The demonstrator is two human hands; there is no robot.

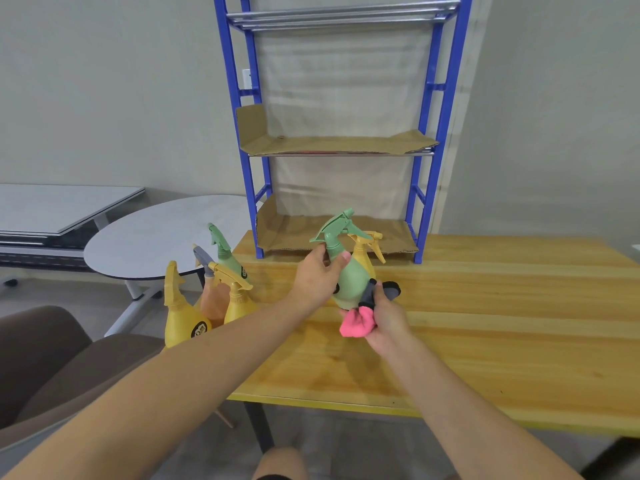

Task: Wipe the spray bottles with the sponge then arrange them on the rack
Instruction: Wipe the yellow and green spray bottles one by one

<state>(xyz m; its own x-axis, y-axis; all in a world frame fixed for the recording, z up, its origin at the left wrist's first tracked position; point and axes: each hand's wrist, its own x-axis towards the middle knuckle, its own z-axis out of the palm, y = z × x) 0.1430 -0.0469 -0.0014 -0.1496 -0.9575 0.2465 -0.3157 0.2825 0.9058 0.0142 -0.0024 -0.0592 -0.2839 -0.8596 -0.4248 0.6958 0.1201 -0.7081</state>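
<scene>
Green spray bottle (349,275) tilted just above the counter (485,306), left grip (317,277) curled round its neck, right grip (388,323) clutching pink-grey sponge (355,323) against its lower side, yellow bottle (362,252) just behind both grips, more bottles (214,299) left of left grip, blue rack (429,133) beyond.

Cropped by the upper edge: top of the rack (446,109). Largely hidden behind the green bottle (349,278): 1 yellow bottle (362,252). Partly covered by the right hand (388,320): sponge (353,325).

Pale grey walls (104,81), yellow wooden table (502,323), round white side table (156,244), low grey table (62,206) behind, brown chair (41,358) at left
</scene>
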